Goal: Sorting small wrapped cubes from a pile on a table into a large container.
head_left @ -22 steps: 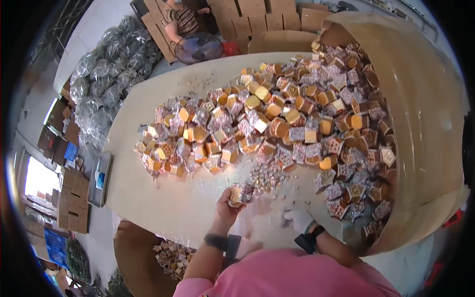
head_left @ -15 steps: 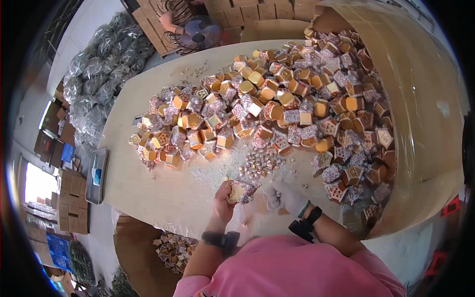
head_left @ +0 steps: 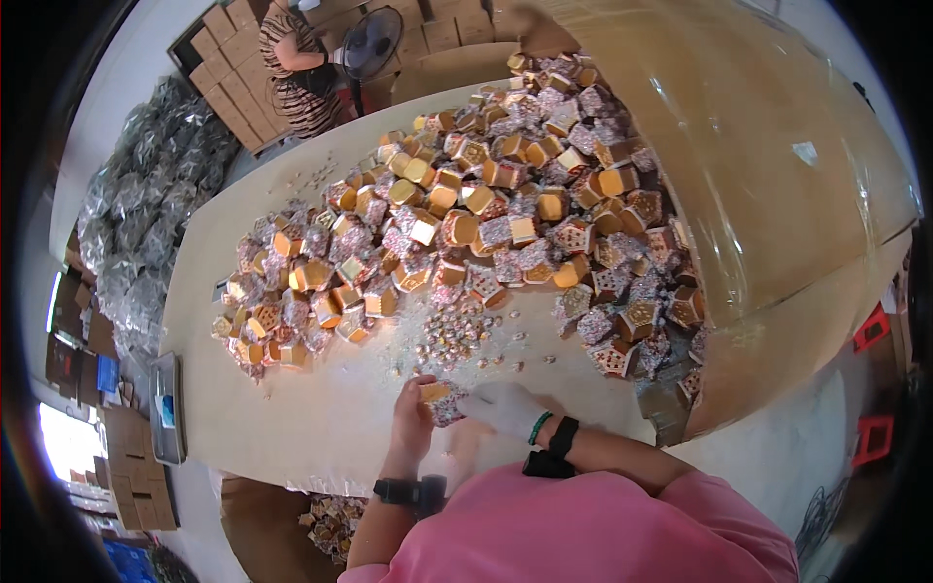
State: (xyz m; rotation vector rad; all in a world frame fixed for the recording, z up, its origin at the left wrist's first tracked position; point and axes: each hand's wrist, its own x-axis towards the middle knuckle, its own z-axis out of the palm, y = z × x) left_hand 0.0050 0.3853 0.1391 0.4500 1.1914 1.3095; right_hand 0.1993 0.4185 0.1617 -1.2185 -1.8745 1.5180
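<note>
My left hand (head_left: 412,426) is closed round a small house-shaped ornament (head_left: 442,402), with a tan-gold face and sides crusted in pink and white bits. My right hand (head_left: 507,409), in a white glove, is up against the ornament's right side. Its fingers are drawn together, and whatever they pinch is hidden. Just beyond both hands lies a loose heap of small pale pieces (head_left: 451,335) on the table (head_left: 321,413). Farther back spreads a large pile of similar ornaments (head_left: 457,209), some gold-faced, others speckled.
A big brown cardboard sheet (head_left: 748,194) walls the table's right side. Below the near left edge, an open carton (head_left: 258,525) holds more ornaments. A metal tray (head_left: 167,413) stands at the left, near clear plastic bags (head_left: 146,214). Another person (head_left: 301,73) stands by a fan (head_left: 372,44).
My right hand has moved left from beside the ornament to touch it. My view has shifted, so the pile appears farther left. The other person is now more upright beside the fan.
</note>
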